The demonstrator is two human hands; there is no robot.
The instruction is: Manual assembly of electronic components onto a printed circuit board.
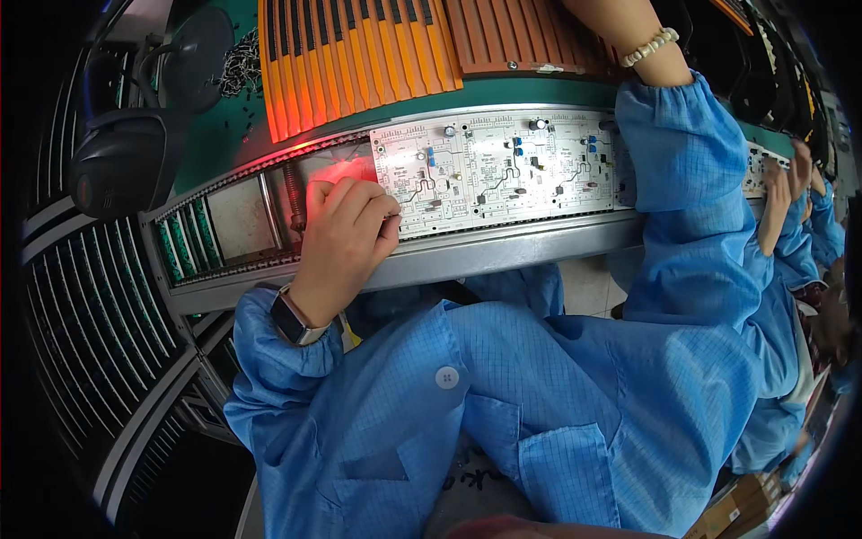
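My left hand [346,229], with a watch [296,316] on its wrist, is at the left end of a white circuit board panel [489,193]. Its fingers are curled together over the panel's edge. Something small and dark shows at the fingertips, too little to name. The panel lies on a metal-railed conveyor [503,235] and carries blue parts, round capacitors and other small components. My right forearm [660,67], in a blue sleeve and with a beaded bracelet [650,47], reaches over the conveyor past the upper edge; that hand is out of view.
Beyond the conveyor stand an orange slotted bin [359,63] with black parts and a brown ribbed bin [530,40]. Loose leaded parts [241,67] lie on the green surface. A dark scanner-like device [121,166] and board racks [99,314] are at left; co-workers' hands [786,184] at right.
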